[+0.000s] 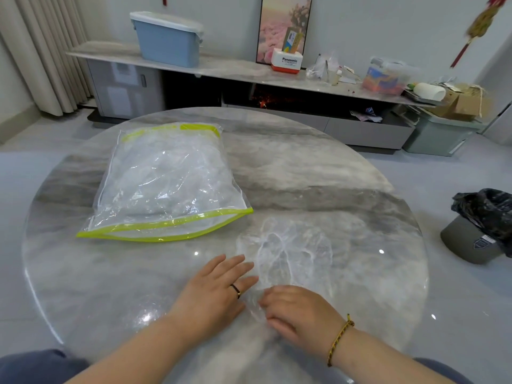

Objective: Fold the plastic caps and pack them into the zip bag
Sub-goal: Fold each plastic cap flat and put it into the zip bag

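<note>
Head view, I see the zip bag (pixel 166 184) lying at left on the marble table (pixel 304 167), my left hand (pixel 216 292) flat, fingers straight beside the clear plastic cap (pixel 291 250) spread mid-table, my right hand (pixel 296 311) curled, pinching its near edge.

On the round marble table (pixel 318 173), a zip bag (pixel 166 184) with yellow-green edging is lying at the left, holding crumpled clear plastic, its near-side mouth gaping slightly. A clear plastic cap (pixel 288 253) is lying spread flat to the right of the bag and nearer the person. The left hand (pixel 219 289), wearing a dark ring, is resting with straight fingers at the cap's left edge, while the right hand (pixel 296 311), braided cord at the wrist, is curling its fingers on the cap's near edge.
</note>
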Demonstrator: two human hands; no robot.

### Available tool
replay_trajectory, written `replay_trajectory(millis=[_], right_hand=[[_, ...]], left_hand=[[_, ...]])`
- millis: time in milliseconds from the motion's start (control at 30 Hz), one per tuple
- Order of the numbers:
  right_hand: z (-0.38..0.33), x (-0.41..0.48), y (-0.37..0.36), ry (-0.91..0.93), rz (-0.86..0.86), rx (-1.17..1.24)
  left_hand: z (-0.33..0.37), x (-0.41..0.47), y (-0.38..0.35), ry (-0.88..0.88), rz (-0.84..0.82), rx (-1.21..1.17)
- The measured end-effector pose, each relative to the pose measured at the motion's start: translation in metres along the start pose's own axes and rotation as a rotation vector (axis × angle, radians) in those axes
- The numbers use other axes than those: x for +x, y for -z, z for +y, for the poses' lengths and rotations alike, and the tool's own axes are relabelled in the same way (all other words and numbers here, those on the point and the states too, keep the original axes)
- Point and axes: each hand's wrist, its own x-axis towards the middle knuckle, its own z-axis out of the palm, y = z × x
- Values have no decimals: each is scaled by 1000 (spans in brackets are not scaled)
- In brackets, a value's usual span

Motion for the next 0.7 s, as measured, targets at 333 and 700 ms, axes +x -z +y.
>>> replay_trajectory(millis=[333, 700], right_hand=[[5, -4, 38, -969, 190, 75], [66, 3, 49, -1459, 195, -8]], left_hand=[[-18, -6, 14, 59, -12, 32], [-22, -7, 24, 0, -4, 72]])
